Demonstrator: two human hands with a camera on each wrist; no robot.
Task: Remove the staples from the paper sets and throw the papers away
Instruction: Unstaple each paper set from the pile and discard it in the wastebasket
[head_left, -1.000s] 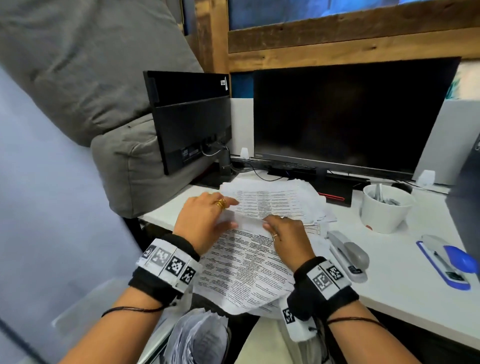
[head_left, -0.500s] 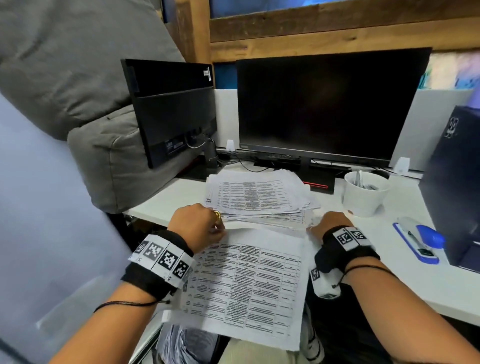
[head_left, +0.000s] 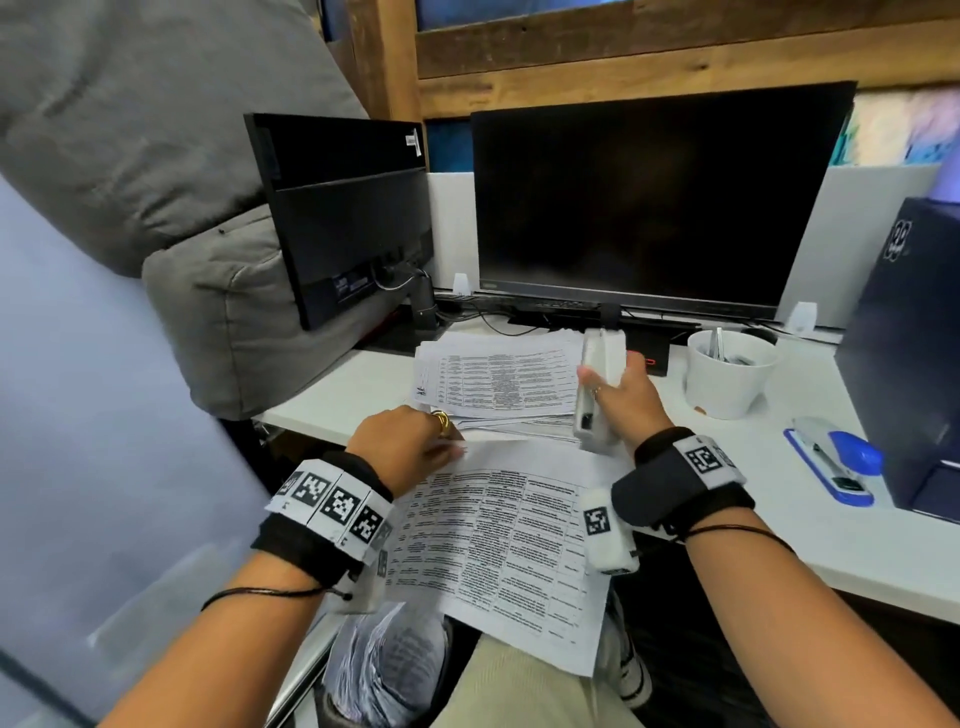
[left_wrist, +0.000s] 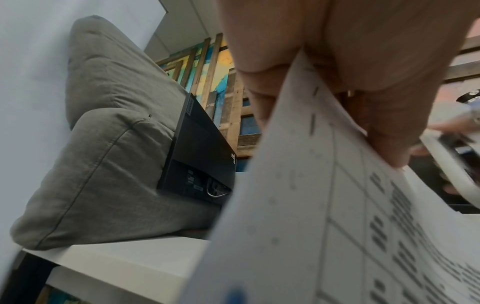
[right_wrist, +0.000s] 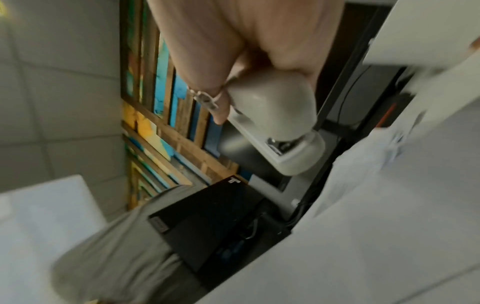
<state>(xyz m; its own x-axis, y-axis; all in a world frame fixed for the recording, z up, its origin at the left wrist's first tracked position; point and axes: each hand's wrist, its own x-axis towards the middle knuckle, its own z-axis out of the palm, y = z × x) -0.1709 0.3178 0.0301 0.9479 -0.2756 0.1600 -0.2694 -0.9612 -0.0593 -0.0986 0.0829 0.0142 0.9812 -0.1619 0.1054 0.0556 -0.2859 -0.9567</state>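
Paper set (head_left: 498, 551): printed table sheets, draped from near desk edge (head_left: 332, 410) down over lap, staples (left_wrist: 312, 123) showing along held top-left corner.
Left hand (head_left: 410, 441): curled, pinched that top-left corner between thumb and fingers.
Right hand (head_left: 623, 400): wrapped round grey stapler (head_left: 597, 389), lifted clear of desk, held upright just right of the set's top edge.
Waiting stack (head_left: 498, 379): more printed sets, far side of the held one, in front of the monitor (head_left: 649, 197).
Elsewhere: white cup (head_left: 727, 374) far right; blue stapler (head_left: 836, 457) at right, near a dark box.
Risk: likely tearing of the corner if tool's remover tip pried at an angle; loosened staple possibly dropped onto lap or floor; slack sheets liable to slide off the knee under a weak pinch.
Change from half a second ago: right hand then down on desk beside the papers, now raised with the stapler; left hand's grip unchanged.
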